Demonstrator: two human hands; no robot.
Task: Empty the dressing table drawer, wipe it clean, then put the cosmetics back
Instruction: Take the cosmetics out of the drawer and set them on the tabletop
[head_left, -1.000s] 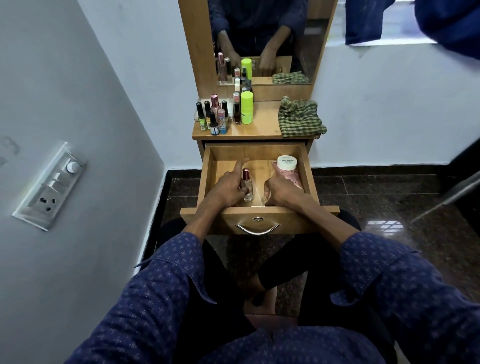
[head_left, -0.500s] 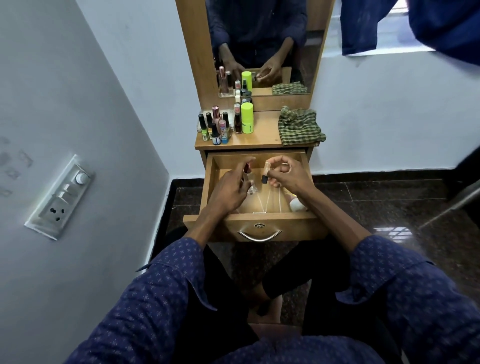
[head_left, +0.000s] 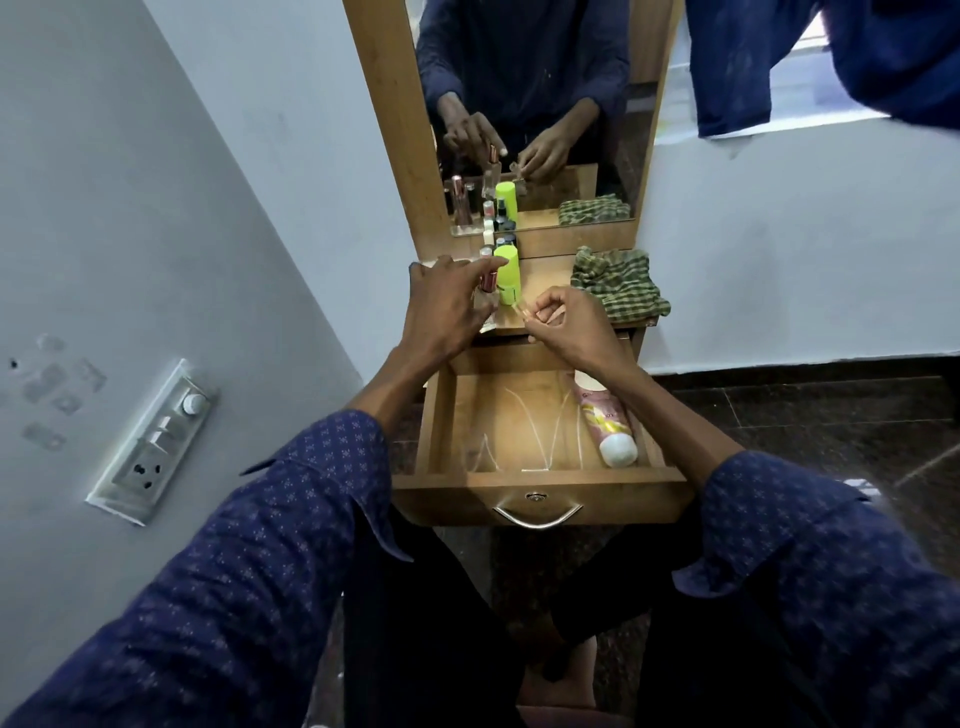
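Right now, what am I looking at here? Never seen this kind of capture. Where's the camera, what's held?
No robot: a person works with bare hands, filmed by one wide-angle camera on their head, looking down. The left hand holds a small clear bottle with a pink cap over the dressing table top. The right hand pinches something small; I cannot tell what. On the top stand a lime-green container, some small bottles and a checked cloth. Below, the open drawer holds only a pink tube. The mirror repeats the hands.

Matt wooden drawer (head_left: 436, 415), shiny metal handle (head_left: 537, 514), checked cloth (head_left: 618, 283)
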